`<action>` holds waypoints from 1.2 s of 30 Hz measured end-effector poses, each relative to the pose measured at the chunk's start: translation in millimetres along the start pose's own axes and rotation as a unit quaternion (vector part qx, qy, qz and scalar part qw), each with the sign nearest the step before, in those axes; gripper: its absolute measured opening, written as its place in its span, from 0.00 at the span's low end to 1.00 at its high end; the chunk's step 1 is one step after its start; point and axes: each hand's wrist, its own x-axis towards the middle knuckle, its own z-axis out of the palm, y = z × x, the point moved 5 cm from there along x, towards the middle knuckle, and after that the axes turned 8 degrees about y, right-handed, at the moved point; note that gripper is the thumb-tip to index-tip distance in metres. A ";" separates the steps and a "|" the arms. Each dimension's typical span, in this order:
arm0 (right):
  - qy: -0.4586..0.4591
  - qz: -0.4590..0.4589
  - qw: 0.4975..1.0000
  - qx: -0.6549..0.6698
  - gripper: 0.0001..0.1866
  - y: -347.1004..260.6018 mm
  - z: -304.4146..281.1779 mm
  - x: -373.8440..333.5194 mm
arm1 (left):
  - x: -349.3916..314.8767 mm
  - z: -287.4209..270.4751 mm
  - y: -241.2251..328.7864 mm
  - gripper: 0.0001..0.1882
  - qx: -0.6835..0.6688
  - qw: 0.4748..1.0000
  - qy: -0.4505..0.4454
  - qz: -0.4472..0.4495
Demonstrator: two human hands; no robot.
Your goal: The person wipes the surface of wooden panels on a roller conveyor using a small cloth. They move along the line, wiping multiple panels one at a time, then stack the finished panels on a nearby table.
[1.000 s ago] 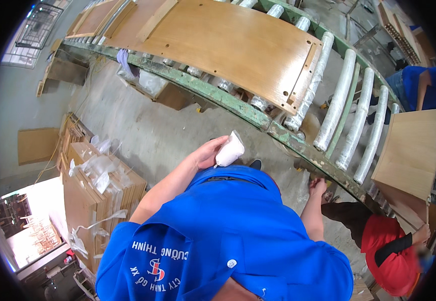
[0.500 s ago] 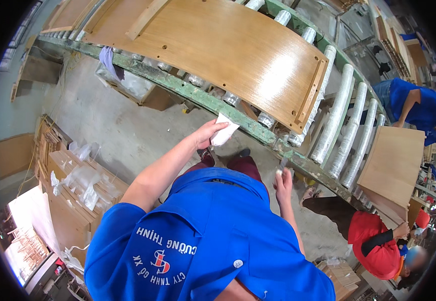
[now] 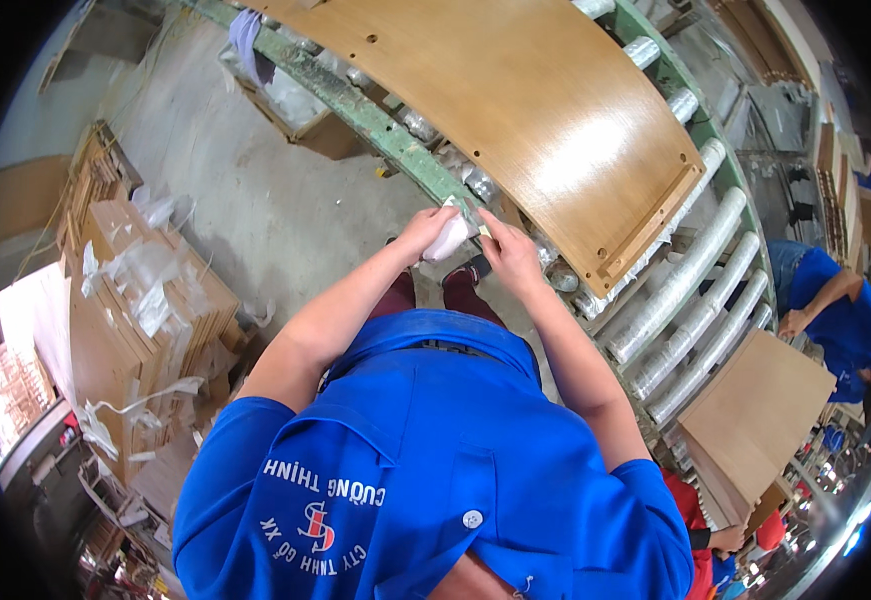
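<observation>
Both hands meet just near of the conveyor's green rail (image 3: 375, 115): the left hand (image 3: 423, 232) grips a white bottle (image 3: 449, 240) pointing far-right, the right hand (image 3: 508, 252) pinching its tip.

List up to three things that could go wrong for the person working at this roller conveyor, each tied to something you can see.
1. Both hands, left and right, meet on a small white bag right at the conveyor rail; fingers could get pinched against the rollers.
2. The wooden panel lies close by; if it rolls, it might strike the hands.
3. The bag might slip and drop to the floor.
</observation>
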 end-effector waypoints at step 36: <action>-0.051 -0.016 0.996 -0.072 0.22 2.2 14.5 7.5 | 0.0 -9.2 -5.3 0.27 0.031 0.997 0.066 -0.003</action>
